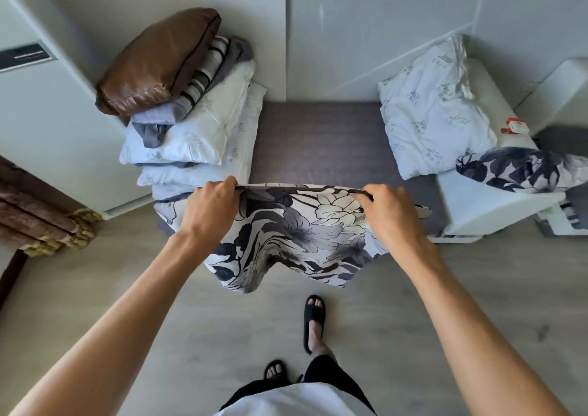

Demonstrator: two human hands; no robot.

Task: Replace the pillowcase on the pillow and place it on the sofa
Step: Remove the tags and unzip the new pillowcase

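Observation:
A floral pillowcase point(296, 234), white with grey and dark flowers, hangs in front of me over the sofa's front edge. My left hand point(208, 205) grips its upper left edge and my right hand point(389, 212) grips its upper right edge, stretching the top edge taut. A bare white pillow point(436, 113) with grey printed lettering leans against the wall on the right of the grey sofa seat point(318, 139). Whether a pillow is inside the pillowcase I cannot tell.
On the sofa's left stands a stack of white pillows point(197, 142) with folded striped cloth and a brown cushion point(159, 59) on top. A floral-cased pillow point(521, 169) lies on the white right armrest point(483, 199), near a small red box point(514, 126). My sandalled feet stand on the grey floor.

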